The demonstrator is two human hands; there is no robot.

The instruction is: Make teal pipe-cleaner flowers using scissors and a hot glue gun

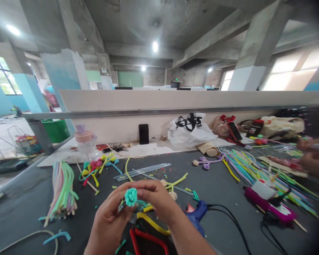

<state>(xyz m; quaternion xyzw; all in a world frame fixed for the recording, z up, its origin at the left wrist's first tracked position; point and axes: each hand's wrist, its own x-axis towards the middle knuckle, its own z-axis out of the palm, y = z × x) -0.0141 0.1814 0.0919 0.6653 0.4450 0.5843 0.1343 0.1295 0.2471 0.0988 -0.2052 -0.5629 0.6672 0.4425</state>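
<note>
Low in the middle, both my hands are closed around a small teal flower (130, 197) that looks made of fuzzy pipe cleaner. My left hand (108, 216) pinches it from the left, fingers bent. From the other side, my right hand (159, 200) presses thumb and fingertips against it. Its lower part is hidden by my fingers. Just below lie a tool with red handles (151, 236) and a curved yellow piece (152, 223), partly covered by my hands. Beside my right forearm rests a blue glue gun (198, 216) with a black cord.
A pipe-cleaner bundle (61, 191) lies left; more pipe cleaners (244, 166) spread right. Clear glue sticks (143, 172) lie ahead. A pink glue gun (271, 205), a bottle (85, 143), a phone (143, 134) and a white bag (188, 131) surround them. Another person's hand (315, 159) works far right.
</note>
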